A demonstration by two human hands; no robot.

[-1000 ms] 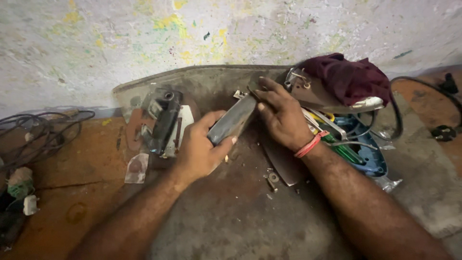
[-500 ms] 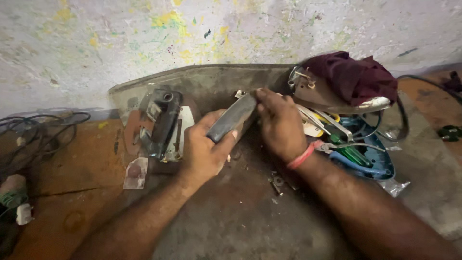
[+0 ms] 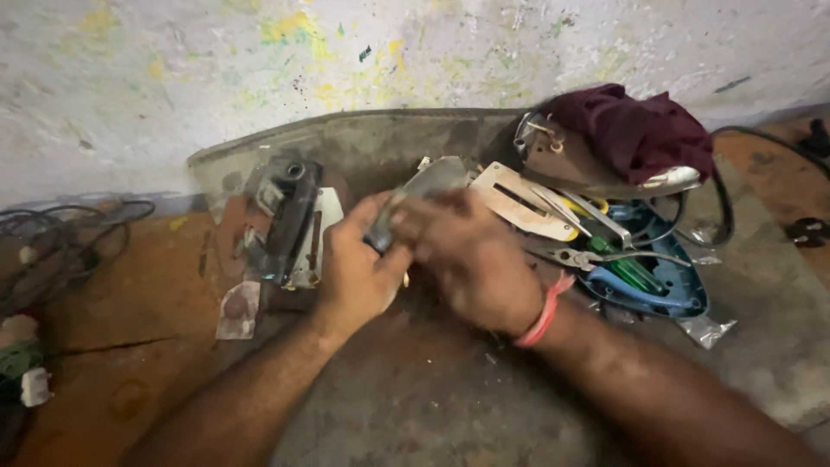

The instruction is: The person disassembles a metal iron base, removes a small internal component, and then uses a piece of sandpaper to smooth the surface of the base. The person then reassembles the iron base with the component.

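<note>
Both hands [image 3: 415,259] around a grey metal part [image 3: 413,201] on the floor.

right hand [image 3: 471,259]: now slides left, down the grey metal bar [image 3: 415,195], and looks blurry | left hand [image 3: 354,272]: now touches the right hand, grips the bar's near end | bar: far end now bare, points more up | flat metal plate [image 3: 527,201]: now uncovered, right of the hands
</note>
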